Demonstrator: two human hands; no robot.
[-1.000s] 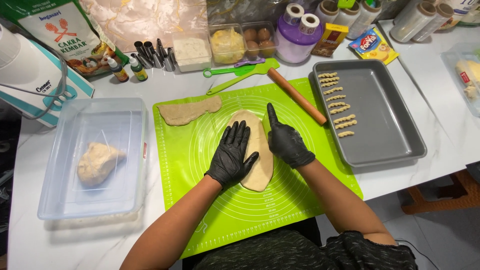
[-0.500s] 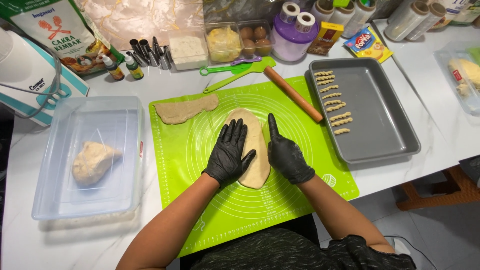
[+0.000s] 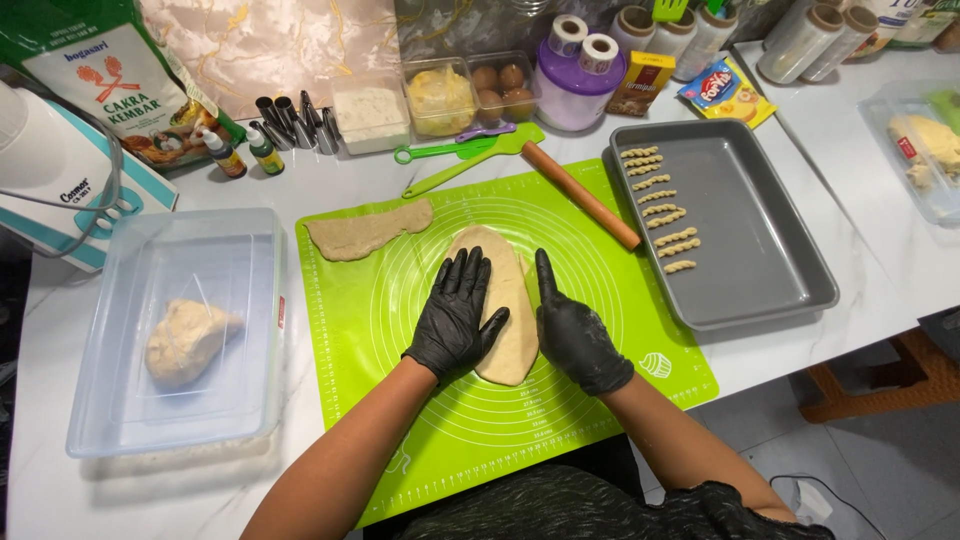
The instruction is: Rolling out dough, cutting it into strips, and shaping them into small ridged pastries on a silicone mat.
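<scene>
Since the earlier frames the hands have barely moved. The left hand [image 3: 458, 322] still lies flat on the oval dough [image 3: 505, 310], and the right hand [image 3: 573, 333] still presses the dough's right edge. The right forefinger points up the mat as before. The view has drifted a little, so the mat sits slightly lower and more to the right.

Both hands wear black gloves. The left hand's fingers are spread and flat on the dough's left half, gripping nothing. The right hand's fingers are curled in against the dough's side, with only the forefinger straight; it pinches nothing.

The dough lies lengthwise in the middle of the green mat [image 3: 600, 290]. 1 thinner strip [image 3: 366, 231] of dough lies at the mat's upper left, apart from the oval. 1 rolling pin [image 3: 580, 194] lies slantwise at the mat's upper right, just beside the grey tray [image 3: 760, 250].

The tray holds 9 small twisted pieces [image 3: 660, 210] in 1 column along its left side. 1 clear tub [image 3: 120, 420] left of the mat holds 1 lump [image 3: 188, 340] of dough. Behind the mat lie 2 green spatulas [image 3: 470, 155]. Farther back stand 2 small bottles [image 3: 243, 152] and 3 small clear boxes [image 3: 440, 98]; 1 of them holds 3 eggs [image 3: 503, 90]. 1 purple jar [image 3: 575, 85] bears 2 tape rolls.
</scene>
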